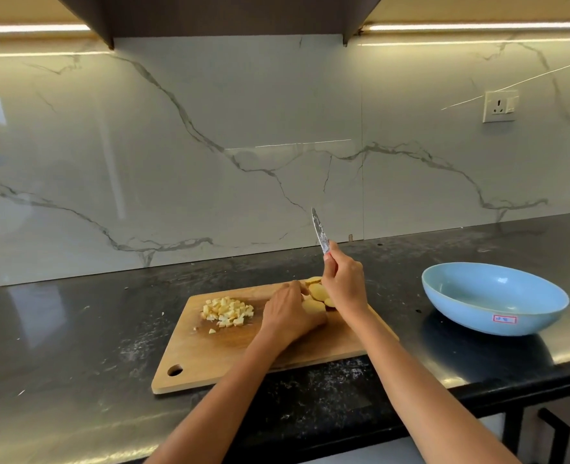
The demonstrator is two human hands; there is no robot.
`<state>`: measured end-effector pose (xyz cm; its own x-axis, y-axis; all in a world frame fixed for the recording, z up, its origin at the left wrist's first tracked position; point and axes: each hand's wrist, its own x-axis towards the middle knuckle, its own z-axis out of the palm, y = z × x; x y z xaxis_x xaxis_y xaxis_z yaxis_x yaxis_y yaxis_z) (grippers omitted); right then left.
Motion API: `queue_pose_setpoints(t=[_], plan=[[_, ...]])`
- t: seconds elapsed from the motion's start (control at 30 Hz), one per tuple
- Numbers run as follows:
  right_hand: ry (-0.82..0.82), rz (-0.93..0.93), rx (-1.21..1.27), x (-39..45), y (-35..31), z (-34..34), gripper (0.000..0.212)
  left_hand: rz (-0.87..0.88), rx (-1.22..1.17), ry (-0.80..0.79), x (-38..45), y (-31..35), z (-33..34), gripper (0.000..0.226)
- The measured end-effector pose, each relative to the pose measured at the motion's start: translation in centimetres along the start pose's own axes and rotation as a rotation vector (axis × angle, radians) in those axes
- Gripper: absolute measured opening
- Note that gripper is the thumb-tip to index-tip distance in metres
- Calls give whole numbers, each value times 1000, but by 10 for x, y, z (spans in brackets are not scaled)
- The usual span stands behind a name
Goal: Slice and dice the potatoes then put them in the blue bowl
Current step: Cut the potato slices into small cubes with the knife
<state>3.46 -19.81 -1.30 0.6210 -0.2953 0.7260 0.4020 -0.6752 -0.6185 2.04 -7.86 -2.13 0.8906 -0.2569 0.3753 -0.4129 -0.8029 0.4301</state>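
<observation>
A wooden cutting board [210, 360] lies on the black counter. On its left part sits a pile of diced potato [227, 311]. Several potato slices [317, 291] lie at the board's far right, between my hands. My left hand [287, 313] rests on the board with its fingers on a slice at the near side of that group. My right hand [342, 281] grips a knife [320, 231] whose blade points up and away, above the slices. The blue bowl [494, 298] stands to the right of the board and looks empty.
The black stone counter [76, 329] runs left and right, with its front edge near me. A marble backsplash [210, 145] rises behind it, with a wall socket [499, 106] at the right. Dark cabinets hang overhead.
</observation>
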Motion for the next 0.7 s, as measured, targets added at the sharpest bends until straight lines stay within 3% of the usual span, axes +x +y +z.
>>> queue_pose_setpoints(t=[0.13, 0.23, 0.33, 0.43, 0.6, 0.7], plan=[[24, 22, 18, 0, 0, -2, 37, -2, -110, 52, -2, -6, -9, 43], [30, 32, 20, 0, -1, -3, 37, 7, -99, 95, -6, -20, -26, 50], [-4, 43, 5, -1, -1, -3, 37, 54, -96, -13, -19, -35, -38, 57], [-62, 59, -12, -5, -3, -5, 39, 94, -109, -168, -29, -43, -41, 64], [-196, 109, -61, -24, -15, -16, 39, 98, -138, -91, -38, -43, -41, 62], [-356, 80, -117, -44, -28, -26, 31, 84, -188, -85, -41, -43, -42, 62]])
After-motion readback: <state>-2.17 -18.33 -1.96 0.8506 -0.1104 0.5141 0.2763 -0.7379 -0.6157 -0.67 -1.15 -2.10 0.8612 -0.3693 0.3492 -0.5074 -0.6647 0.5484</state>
